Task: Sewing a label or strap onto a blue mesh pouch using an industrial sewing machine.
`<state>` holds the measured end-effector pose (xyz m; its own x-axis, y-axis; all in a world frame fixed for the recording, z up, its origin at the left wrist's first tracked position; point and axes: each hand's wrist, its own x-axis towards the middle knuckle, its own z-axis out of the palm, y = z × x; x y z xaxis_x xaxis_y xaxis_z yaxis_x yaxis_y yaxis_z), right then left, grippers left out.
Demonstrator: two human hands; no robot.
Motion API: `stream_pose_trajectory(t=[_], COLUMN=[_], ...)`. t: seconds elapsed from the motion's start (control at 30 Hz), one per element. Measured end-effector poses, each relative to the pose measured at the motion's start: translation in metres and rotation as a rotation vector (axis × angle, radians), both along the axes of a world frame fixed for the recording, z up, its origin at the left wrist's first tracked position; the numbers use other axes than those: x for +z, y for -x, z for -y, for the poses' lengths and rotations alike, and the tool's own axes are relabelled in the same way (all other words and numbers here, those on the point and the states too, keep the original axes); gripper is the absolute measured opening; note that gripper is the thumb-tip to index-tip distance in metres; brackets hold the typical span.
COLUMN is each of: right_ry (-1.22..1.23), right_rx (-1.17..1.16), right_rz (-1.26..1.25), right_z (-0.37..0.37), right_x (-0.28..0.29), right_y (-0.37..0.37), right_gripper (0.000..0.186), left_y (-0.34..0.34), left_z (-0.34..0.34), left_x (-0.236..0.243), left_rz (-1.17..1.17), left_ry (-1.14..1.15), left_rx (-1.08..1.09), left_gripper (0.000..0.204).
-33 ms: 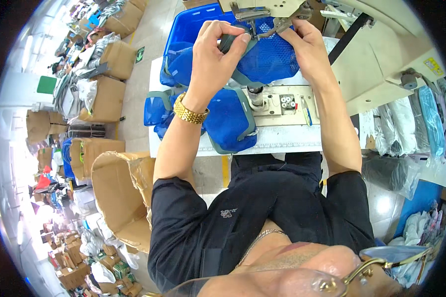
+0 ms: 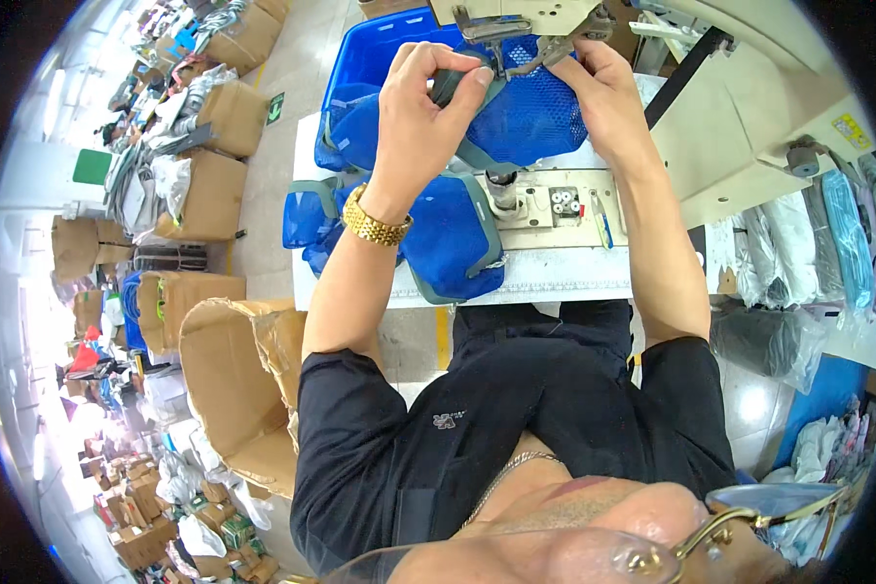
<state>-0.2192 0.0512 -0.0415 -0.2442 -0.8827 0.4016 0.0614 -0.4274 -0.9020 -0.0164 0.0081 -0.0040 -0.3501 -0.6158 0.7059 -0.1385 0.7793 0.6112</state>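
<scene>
A blue mesh piece with grey-green edging (image 2: 535,122) lies under the needle area (image 2: 499,66) of a sewing machine (image 2: 759,127). My left hand (image 2: 423,102), left of the needle, pinches a dark grey part of the edging (image 2: 447,86) between thumb and fingers. On the right side of the mesh, my right hand (image 2: 605,102) grips its edge, thumb on top and fingers curled; some fingertips are hidden by the machine head. Below the left forearm sit more blue pieces with grey edging (image 2: 448,238), and others (image 2: 355,127) lie further left.
Behind the work stands a blue plastic bin (image 2: 380,44). The white table (image 2: 565,277) carries a metal plate with bobbins (image 2: 565,202) and blue-yellow thread snips (image 2: 604,229). An open cardboard box (image 2: 229,389) stands lower left; plastic-wrapped goods (image 2: 793,253) hang at the right.
</scene>
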Motion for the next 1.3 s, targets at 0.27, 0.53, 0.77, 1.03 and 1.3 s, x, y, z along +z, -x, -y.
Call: stream_pose_trajectory(t=[0.27,0.53,0.77,1.03,1.3], right_ry=[0.026,0.061,-0.058,-0.060,0.108], right_rx=[-0.042,-0.066,0.320,0.906,0.868], right_rz=[0.027,0.017,0.295,1.388,1.399], right_z=[0.021,0.028,-0.083,-0.054,-0.073], right_x=[-0.005,-0.007,-0.060,-0.090,-0.086], right_y=[0.006,0.014,-0.029,-0.102,-0.088], right_gripper=[0.020,0.028,0.031,0.050,0.032], left_y=[0.000,0.002,-0.021,-0.024,-0.018], left_z=[-0.012,-0.017,-0.018,-0.018,-0.012], left_x=[0.008,0.004,-0.003,-0.004,-0.010], left_rz=[0.054,0.116,0.091,0.309,0.211], left_ry=[0.049,0.077,0.403,0.672,0.811], left_rx=[0.157,0.203,0.184,0.027,0.098], left_gripper=[0.013,0.014,0.020,0.042,0.029])
